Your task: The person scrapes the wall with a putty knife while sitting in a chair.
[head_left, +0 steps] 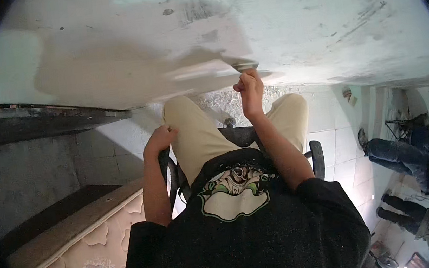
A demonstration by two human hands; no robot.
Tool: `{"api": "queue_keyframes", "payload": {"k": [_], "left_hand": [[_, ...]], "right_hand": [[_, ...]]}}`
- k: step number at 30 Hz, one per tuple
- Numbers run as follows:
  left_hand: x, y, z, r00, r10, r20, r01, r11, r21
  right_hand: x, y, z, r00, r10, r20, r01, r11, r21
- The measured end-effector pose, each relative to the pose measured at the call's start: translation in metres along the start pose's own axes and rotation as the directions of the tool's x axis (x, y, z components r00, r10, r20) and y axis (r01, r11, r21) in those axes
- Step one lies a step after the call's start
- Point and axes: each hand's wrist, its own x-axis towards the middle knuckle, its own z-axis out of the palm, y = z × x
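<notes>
My right hand [252,91] is raised in front of me, its fingers closed round the handle of a scraper [245,66]. The scraper's flat metal blade lies against the pale wall [308,30], and most of the handle is hidden in my fist. Wall patches around the blade look worn and grey-brown, with dark scuffs above. My left hand [161,138] rests beside my left knee, over the end of the chair's armrest. Its fingers are curled in; whether they hold anything is hidden.
I sit on a black office chair [317,157]. Light debris [211,105] litters the floor at the wall's foot. A dark shelf [40,121] juts out at left, above a patterned mattress [97,261]. Two other people [405,161] are at the right, on the tiled floor.
</notes>
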Motion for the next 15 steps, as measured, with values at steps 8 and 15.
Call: {"api": "queue_keyframes", "payload": {"k": [8, 15], "left_hand": [[-0.003, 0.016, -0.011, 0.999, -0.026, 0.038, 0.024, 0.998, 0.052], [-0.009, 0.022, -0.011, 0.998, -0.042, 0.045, 0.043, 0.999, -0.011]], "right_hand": [[-0.011, -0.036, -0.007, 0.955, -0.230, 0.189, 0.158, 0.929, 0.334], [-0.021, -0.020, 0.002, 0.920, -0.277, 0.278, 0.181, 0.928, 0.325]]}}
